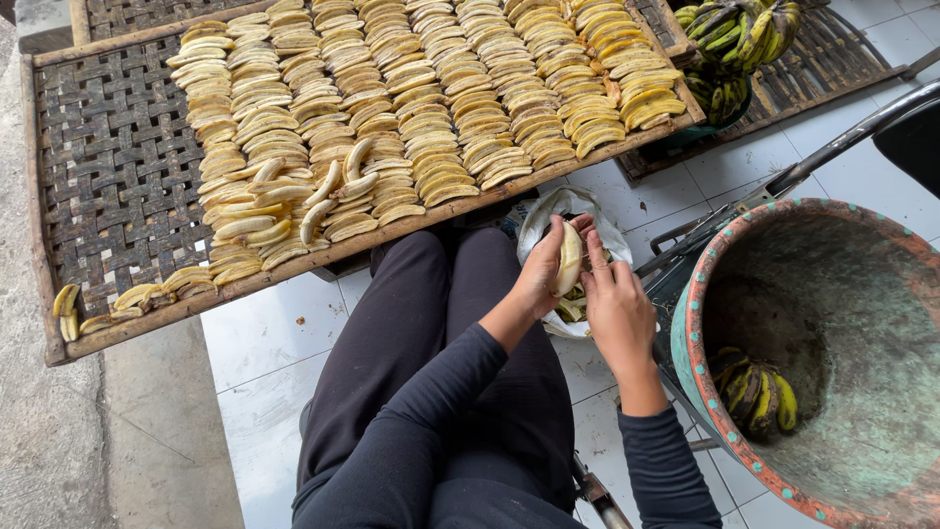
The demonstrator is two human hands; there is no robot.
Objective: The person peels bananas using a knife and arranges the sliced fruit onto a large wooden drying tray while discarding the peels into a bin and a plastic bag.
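A crumpled white plastic bag (pixel 548 220) on the tiled floor, beyond the knees.

Both arms reaching fwd, left hand (pixel 539 274) cupped w/ fingers curled, right hand (pixel 615 306) close beside, fingers bent

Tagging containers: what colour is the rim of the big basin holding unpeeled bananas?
The basin rim is faded reddish-orange with teal spots, seen in the head view.

Banana slices (pixel 392 127) lie on the woven tray (pixel 108 167); basin (pixel 832 294) stands right.
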